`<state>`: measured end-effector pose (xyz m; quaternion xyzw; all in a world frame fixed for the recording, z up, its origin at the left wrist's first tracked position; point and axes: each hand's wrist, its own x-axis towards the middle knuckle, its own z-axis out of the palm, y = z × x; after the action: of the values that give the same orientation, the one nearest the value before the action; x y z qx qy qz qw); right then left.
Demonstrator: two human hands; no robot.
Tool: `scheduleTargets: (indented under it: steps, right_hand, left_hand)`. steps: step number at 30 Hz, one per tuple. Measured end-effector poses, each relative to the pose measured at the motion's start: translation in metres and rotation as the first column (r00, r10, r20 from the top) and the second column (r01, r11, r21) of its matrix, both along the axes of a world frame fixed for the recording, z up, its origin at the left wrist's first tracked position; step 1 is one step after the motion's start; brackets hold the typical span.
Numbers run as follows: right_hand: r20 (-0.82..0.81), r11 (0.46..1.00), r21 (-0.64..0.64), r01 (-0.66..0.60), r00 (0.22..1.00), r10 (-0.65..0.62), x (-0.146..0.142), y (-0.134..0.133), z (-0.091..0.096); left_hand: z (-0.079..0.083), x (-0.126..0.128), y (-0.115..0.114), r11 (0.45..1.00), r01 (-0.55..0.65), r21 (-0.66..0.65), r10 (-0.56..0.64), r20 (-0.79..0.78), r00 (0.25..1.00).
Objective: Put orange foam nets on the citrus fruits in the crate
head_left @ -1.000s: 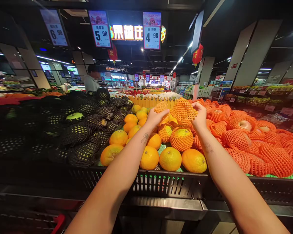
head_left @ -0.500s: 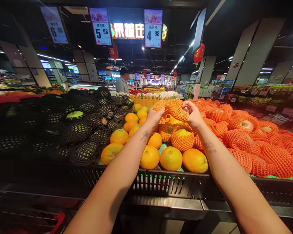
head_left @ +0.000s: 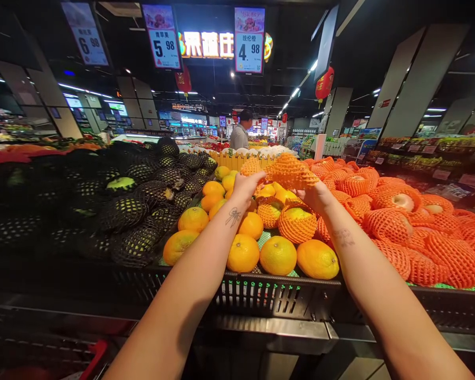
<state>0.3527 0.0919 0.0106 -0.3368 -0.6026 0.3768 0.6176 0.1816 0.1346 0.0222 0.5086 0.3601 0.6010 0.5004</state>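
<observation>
The left hand [head_left: 243, 189] is gripping orange foam netting [head_left: 290, 170]; the right hand [head_left: 315, 196] is touching it at four o'clock, closure unclear. Bare oranges [head_left: 277, 256] are lying at six o'clock. Uneven pulling could tear the mesh.

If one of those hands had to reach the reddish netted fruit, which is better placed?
Probably the right hand: it is close to that reddish netted fruit. The left hand is farther away, above the oranges, with orange netting between the two hands.
</observation>
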Motion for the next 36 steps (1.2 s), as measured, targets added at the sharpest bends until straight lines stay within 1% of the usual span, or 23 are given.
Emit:
scheduleTargets:
  steps: [2,3,5,6,7,9,11,13,14,15,16,18,20,22,24,26,27,30,32,33,35,36]
  right_hand:
    - [-0.055,0.997,-0.01,-0.072,0.996,0.072,-0.001,-0.001,0.001]
    - [-0.077,0.997,0.016,-0.076,0.994,0.077,-0.001,-0.001,0.002]
    - [-0.135,0.996,0.093,0.0,0.991,0.013,0.0,-0.001,0.004]
    - [-0.176,0.992,0.12,0.049,0.984,-0.028,0.001,0.0,0.005]
    - [-0.215,0.988,0.123,0.092,0.974,-0.064,0.003,0.0,0.007]
    - [-0.267,0.99,0.053,0.132,0.957,-0.113,0.006,0.0,0.01]
    - [-0.301,0.983,-0.083,0.161,0.937,-0.179,0.007,-0.001,0.013]
    - [-0.369,0.96,-0.209,0.189,0.893,-0.256,0.007,-0.004,0.016]
    - [-0.41,0.952,-0.247,0.179,0.871,-0.27,0.007,-0.006,0.018]
    - [-0.441,0.954,-0.264,0.143,0.862,-0.251,0.006,-0.009,0.02]
    - [-0.457,0.962,-0.258,0.091,0.866,-0.205,0.006,-0.011,0.023]
    - [-0.436,0.977,-0.214,-0.006,0.895,-0.09,0.007,-0.014,0.026]
    - [-0.378,0.986,-0.165,-0.036,0.925,-0.029,0.008,-0.016,0.027]
    - [-0.303,0.989,-0.144,-0.029,0.953,-0.016,0.006,-0.017,0.025]
    - [-0.194,0.988,-0.152,-0.034,0.981,0.004,0.003,-0.017,0.021]
    - [-0.066,0.986,-0.165,-0.038,0.997,0.027,0.0,-0.016,0.017]
    - [-0.012,0.985,-0.168,-0.033,0.999,0.031,-0.001,-0.015,0.015]
    - [0.07,0.985,-0.171,-0.001,0.997,0.013,0.0,-0.012,0.01]
    - [0.05,0.987,-0.153,0.047,0.998,-0.04,0.004,-0.009,0.009]
    - [0.021,0.987,-0.141,0.08,0.997,-0.078,0.006,-0.008,0.009]
    - [-0.066,0.985,-0.116,0.125,0.989,-0.133,0.009,-0.006,0.01]
    - [-0.101,0.987,-0.109,0.122,0.986,-0.133,0.009,-0.006,0.01]
  left_hand:
    - [0.0,-0.002,0.003,0.996,-0.059,0.061,0.06,-0.012,0.998]
    - [-0.001,-0.002,0.005,0.988,-0.113,0.103,0.117,-0.03,0.993]
    - [-0.002,-0.003,0.01,0.955,-0.235,0.181,0.251,-0.07,0.966]
    - [-0.003,-0.004,0.012,0.937,-0.277,0.213,0.3,-0.084,0.95]
    - [-0.003,-0.004,0.014,0.925,-0.295,0.24,0.325,-0.095,0.941]
    - [-0.004,-0.006,0.014,0.909,-0.276,0.311,0.329,-0.133,0.935]
    - [-0.003,-0.007,0.011,0.884,-0.262,0.388,0.361,-0.209,0.909]
    - [-0.003,-0.007,0.008,0.847,-0.274,0.455,0.434,-0.297,0.85]
    - [-0.003,-0.008,0.006,0.833,-0.269,0.483,0.463,-0.344,0.817]
    - [-0.003,-0.008,0.005,0.828,-0.245,0.505,0.474,-0.397,0.786]
    - [-0.003,-0.008,0.003,0.83,-0.199,0.521,0.467,-0.454,0.759]
    - [-0.003,-0.007,0.001,0.842,-0.074,0.535,0.421,-0.565,0.71]
    - [-0.004,-0.007,0.0,0.849,0.033,0.528,0.372,-0.64,0.673]
    - [-0.004,-0.008,-0.001,0.845,0.078,0.529,0.356,-0.665,0.657]
    - [-0.004,-0.008,-0.001,0.841,0.074,0.536,0.364,-0.662,0.656]
    - [-0.003,-0.009,0.0,0.843,0.036,0.537,0.393,-0.66,0.64]
    - [-0.002,-0.009,0.0,0.846,0.012,0.533,0.412,-0.668,0.62]
    - [0.004,-0.012,-0.003,0.856,-0.088,0.509,0.476,-0.711,0.518]
    - [0.011,-0.018,-0.006,0.86,-0.205,0.467,0.506,-0.734,0.453]
    - [0.014,-0.022,-0.007,0.853,-0.287,0.435,0.52,-0.741,0.424]
    - [0.021,-0.031,-0.01,0.808,-0.461,0.368,0.55,-0.753,0.362]
    - [0.023,-0.034,-0.01,0.783,-0.523,0.338,0.554,-0.762,0.337]
